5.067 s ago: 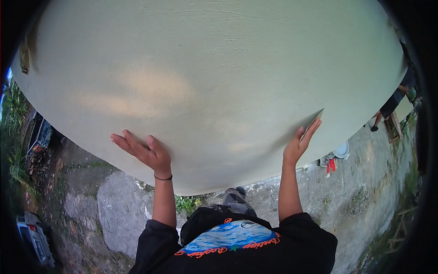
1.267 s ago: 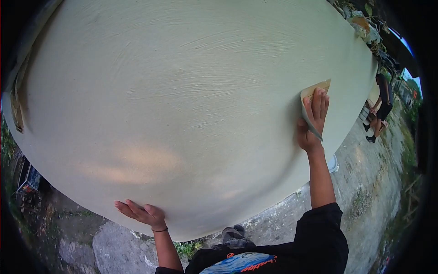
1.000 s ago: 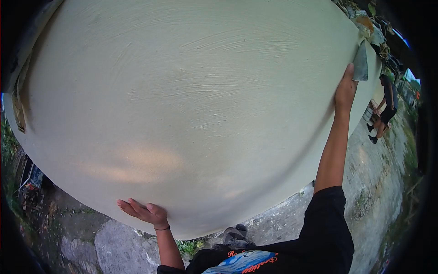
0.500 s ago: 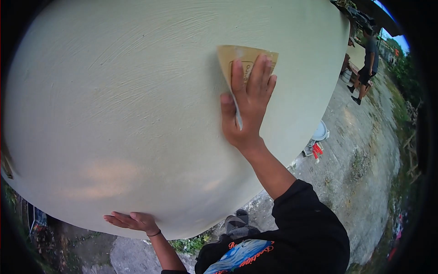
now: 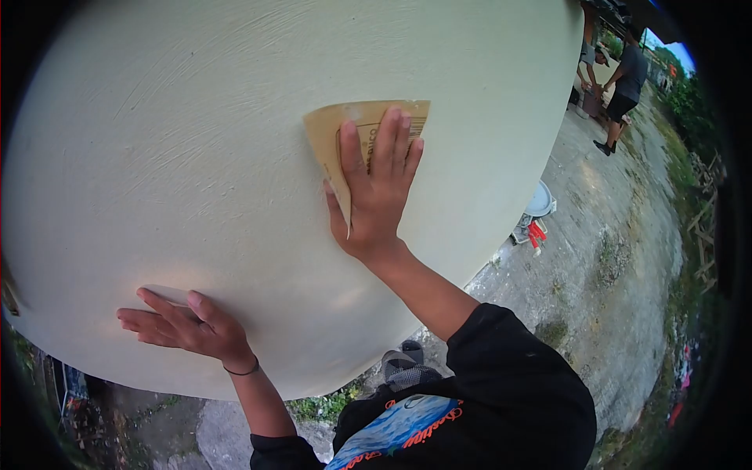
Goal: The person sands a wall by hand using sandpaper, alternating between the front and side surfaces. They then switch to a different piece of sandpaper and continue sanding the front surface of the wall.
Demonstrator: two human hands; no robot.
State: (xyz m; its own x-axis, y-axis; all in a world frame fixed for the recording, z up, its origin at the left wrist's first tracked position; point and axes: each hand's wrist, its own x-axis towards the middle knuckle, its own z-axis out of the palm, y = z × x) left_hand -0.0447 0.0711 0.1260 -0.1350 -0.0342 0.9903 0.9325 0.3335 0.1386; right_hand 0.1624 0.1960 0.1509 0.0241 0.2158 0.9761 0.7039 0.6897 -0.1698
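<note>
A tan paper sheet (image 5: 325, 129) is held by the right hand (image 5: 380, 188), with fingers spread over it and its bent edge caught by the thumb, at the middle of the big pale board (image 5: 258, 227). Nothing is held by the left hand (image 5: 188, 327), spread low at the board; whether the board is touched by it cannot be told. The sheet is best pressed flat, with soft, even rubs, so that no dents are made. Thin lines (image 5: 176, 117) are seen high on the board. Rough ground (image 5: 580, 290) is seen beside the board, and two people (image 5: 627, 82) are seen past its far edge
</note>
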